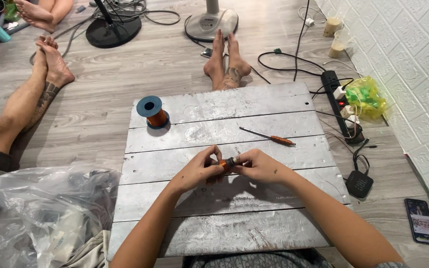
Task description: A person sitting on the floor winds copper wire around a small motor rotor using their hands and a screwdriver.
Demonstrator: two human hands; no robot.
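Winding in hand, apparently: small copper coil (226,163) pinched between left hand (198,171) and right hand (257,167) fingertips over grey board (224,233); steady grip, slow turning needed next

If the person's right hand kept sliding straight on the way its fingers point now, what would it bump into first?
The right hand points leftward, at the small copper-wound coil both hands hold, so it would press into that first, then the left hand just behind. The screwdriver and wire spool lie off that line.
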